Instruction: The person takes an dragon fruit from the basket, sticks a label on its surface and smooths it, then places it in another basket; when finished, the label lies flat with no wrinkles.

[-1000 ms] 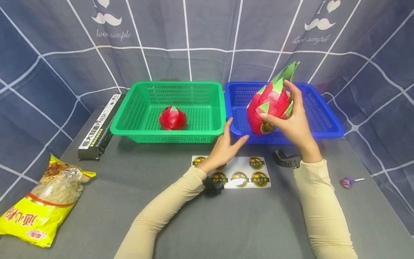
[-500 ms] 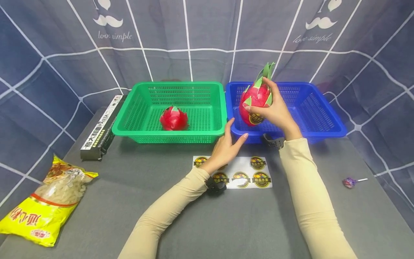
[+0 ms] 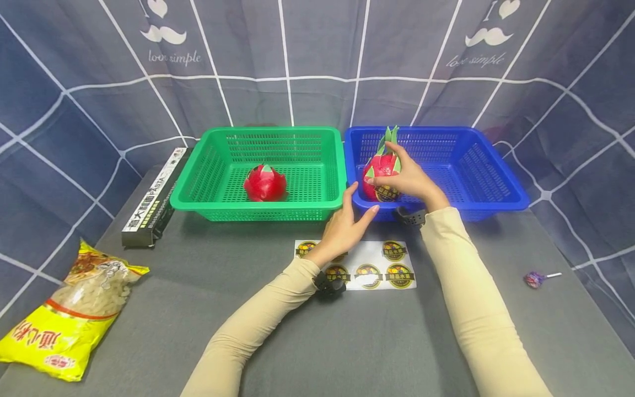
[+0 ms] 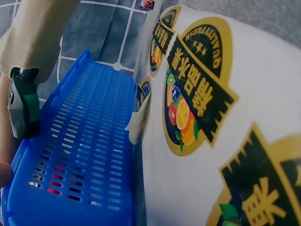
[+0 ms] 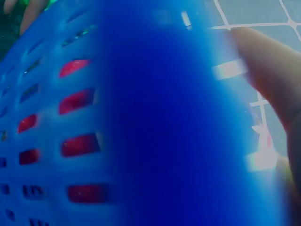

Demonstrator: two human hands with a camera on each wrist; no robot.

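Head view: dragonfruit (image 3: pixel 381 166) in RH (image 3: pixel 413 179), nr LH (image 3: pixel 343 227)

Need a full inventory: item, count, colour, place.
Dragon fruit: 2, red and green, one per basket
Green basket: 1, green, back, centre-left
Blue basket: 1, blue, right of green basket
Sticker sheet: 1, white, in front of baskets
Pasta box: 1, black and white, left of baskets
Pasta bag: 1, mostly yellow, front left
Lollipop: 1, purplish, right side
Table: 1, grey, under the items
Curtain: count unclear, blue-grey, around table
Sleeves: 2, cream, on arms
Wrist bands: 2, dark, one per wrist
Left hand: 1, at blue basket's front-left corner
Right hand: 1, gripping blue basket's dragon fruit
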